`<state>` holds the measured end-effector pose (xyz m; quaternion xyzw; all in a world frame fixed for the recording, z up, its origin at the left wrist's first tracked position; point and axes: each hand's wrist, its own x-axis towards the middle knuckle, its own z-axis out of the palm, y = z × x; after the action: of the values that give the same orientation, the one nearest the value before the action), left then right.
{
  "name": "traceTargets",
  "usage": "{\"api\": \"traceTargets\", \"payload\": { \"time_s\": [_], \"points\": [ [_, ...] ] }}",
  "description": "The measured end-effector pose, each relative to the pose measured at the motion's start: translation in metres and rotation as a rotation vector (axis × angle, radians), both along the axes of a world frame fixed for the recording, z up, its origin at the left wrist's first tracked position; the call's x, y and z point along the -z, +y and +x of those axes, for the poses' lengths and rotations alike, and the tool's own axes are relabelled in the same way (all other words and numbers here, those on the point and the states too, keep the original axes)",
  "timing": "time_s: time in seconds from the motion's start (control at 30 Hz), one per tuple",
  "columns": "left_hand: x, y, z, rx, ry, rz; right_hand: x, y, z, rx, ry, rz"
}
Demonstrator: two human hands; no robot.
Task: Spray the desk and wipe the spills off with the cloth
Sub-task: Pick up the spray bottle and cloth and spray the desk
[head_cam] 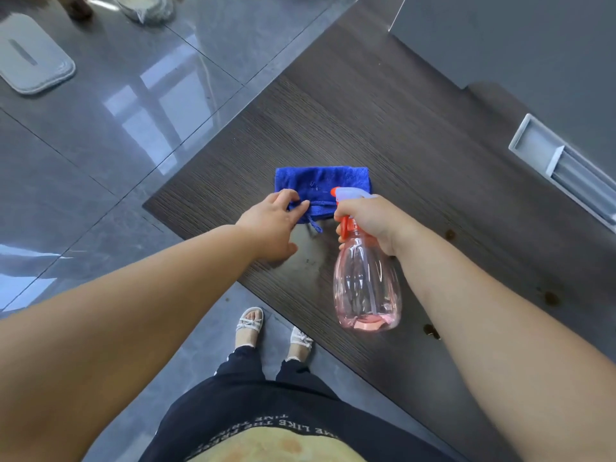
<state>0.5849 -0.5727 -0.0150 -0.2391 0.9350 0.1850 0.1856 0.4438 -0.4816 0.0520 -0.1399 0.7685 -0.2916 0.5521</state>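
Cloth (321,188) pinched by left hand (273,225) fingers (288,195); right hand (370,221) grips spray bottle (365,285).

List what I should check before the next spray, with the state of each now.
1. Grip: right hand holds the spray bottle at its neck: ok.
2. Liquid: a little pooled at the bottle's base: ok, low.
3. Cloth: left hand pinches the blue cloth at its near edge: ok.
4. Aim: nozzle points over the cloth; brown spots lie to the right: not ok.
5. Wiping: spots remain on the desk: not ok.
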Motion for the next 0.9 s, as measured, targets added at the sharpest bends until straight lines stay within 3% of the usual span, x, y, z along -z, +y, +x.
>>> {"api": "traceTargets", "payload": {
  "time_s": [0.43, 0.9],
  "points": [
    [-0.011, -0.014, -0.009, 0.075, -0.133, 0.08, -0.005, 0.017, -0.02, 0.125, 0.12, 0.058],
    [-0.023, -0.015, -0.016, 0.083, -0.223, 0.062, -0.008, 0.025, -0.025, 0.038, 0.157, 0.11]
  ]
}}
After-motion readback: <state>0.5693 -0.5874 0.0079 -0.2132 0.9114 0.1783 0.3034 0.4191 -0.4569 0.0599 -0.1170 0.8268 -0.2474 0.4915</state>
